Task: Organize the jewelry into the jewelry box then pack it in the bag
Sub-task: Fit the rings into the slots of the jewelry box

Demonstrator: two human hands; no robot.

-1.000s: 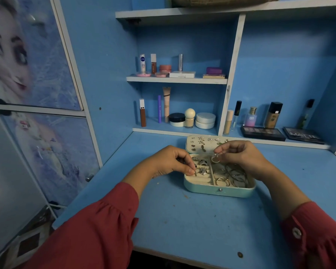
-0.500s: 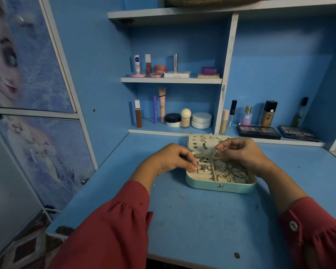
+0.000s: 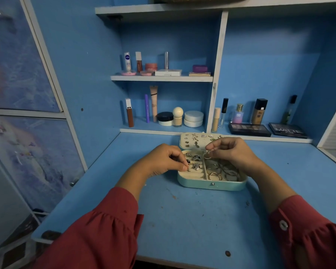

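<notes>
Blue desk (image 3: 182,220): open jewelry box (image 3: 211,184) holds rings (image 3: 196,162), bangles (image 3: 221,170).

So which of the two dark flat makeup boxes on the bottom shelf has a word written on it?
The right makeup box, at the far right end: its lid reads MATTE. The left makeup box shows rows of colour instead.

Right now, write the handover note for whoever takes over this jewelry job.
Left hand: pinches a small piece at the ring slots, front left of the jewelry box.
Right hand: pinches a ring above the box's middle.
Box: open on the desk, lid back with earrings on it.
Done: rings in the slots, bangles in the right compartment.
Left: seat both pieces, close the box, bag it. No bag in view.
</notes>
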